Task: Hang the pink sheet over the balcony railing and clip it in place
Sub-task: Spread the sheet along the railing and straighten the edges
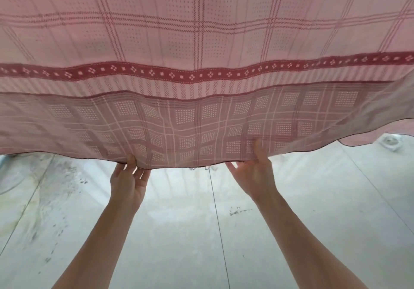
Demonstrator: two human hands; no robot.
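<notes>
Above pale floor, both hands apparently pinch the checked, dark-banded pink sheet's hem.

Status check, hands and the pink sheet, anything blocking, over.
Left hand and right hand both pinch the pink sheet at its lower edge. Sheet spread wide, covering what lies behind. No railing or clips in view. Nothing in the way on the floor.
</notes>
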